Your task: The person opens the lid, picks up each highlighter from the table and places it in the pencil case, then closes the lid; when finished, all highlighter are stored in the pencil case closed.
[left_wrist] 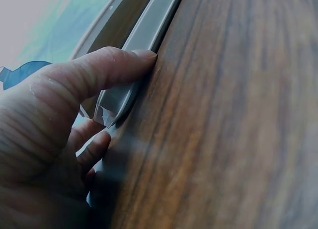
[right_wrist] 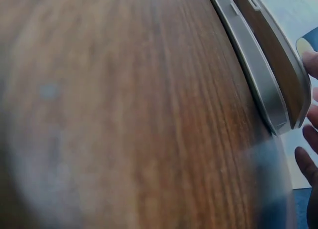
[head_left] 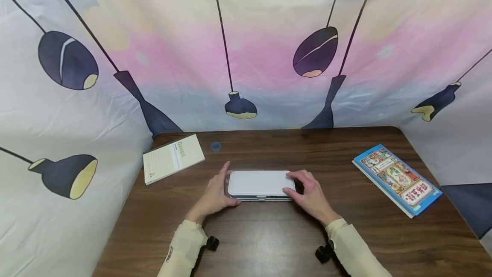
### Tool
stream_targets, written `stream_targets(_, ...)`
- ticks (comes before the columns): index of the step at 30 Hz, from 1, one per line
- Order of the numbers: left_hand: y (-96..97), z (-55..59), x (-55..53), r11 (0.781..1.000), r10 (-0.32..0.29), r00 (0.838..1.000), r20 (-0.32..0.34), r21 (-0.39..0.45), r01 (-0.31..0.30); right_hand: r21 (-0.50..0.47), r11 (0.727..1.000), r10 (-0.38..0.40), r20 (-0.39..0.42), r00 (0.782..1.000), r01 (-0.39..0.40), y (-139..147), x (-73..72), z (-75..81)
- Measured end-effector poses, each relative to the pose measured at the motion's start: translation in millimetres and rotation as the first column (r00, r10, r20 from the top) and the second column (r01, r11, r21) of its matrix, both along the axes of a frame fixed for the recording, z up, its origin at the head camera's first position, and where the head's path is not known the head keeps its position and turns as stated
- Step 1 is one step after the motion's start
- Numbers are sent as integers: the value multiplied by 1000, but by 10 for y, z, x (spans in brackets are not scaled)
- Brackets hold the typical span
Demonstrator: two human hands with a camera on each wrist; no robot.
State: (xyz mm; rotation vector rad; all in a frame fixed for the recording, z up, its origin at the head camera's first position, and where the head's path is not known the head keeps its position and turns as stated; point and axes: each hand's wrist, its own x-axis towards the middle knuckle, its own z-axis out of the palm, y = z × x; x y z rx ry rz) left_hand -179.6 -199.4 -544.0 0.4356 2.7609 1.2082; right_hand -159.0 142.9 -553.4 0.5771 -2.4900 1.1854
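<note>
A flat white hinged case (head_left: 261, 183) lies on the wooden table, long side facing me, with a small clasp at its front middle. Along the front, its lid (right_wrist: 285, 65) stands a little apart from the base (right_wrist: 256, 60); the contents are hidden. My left hand (head_left: 215, 193) holds the left end, the thumb pressing the front of the base (left_wrist: 151, 23) in the left wrist view and the fingers round the side. At the other end, my right hand (head_left: 311, 195) grips the lid's right end between thumb and fingers.
A cream notepad (head_left: 173, 159) marked "Gambit" lies at the back left. Near it is a small blue disc (head_left: 216, 146). To the right lies a blue-bordered illustrated booklet (head_left: 397, 178). A patterned cloth (head_left: 269, 54) hangs behind the table (head_left: 261, 243).
</note>
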Motion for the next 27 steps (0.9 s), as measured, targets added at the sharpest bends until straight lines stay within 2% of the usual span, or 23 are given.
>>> stream_targets(4,6,19,10,1000,4,1000,11,2,-4,3,1000,4,93,996,-4,26,-24,-34)
stream_targets(9,-16,41,20,1000,-16,999,39,13,15,29,999,30,171,985,-36,54,-50,-67)
stream_targets(17,-95,64,23,995,-90,990,105,59,84,50,997,51,237,970,-65,86,-65,-55)
stream_targets(20,-109,83,17,993,-93,988,119,83,84,71,995,53,250,967,-73,91,-70,-39)
stream_targets(27,-122,82,-7,995,-80,988,130,66,72,99,992,52,254,966,-80,95,-87,-52)
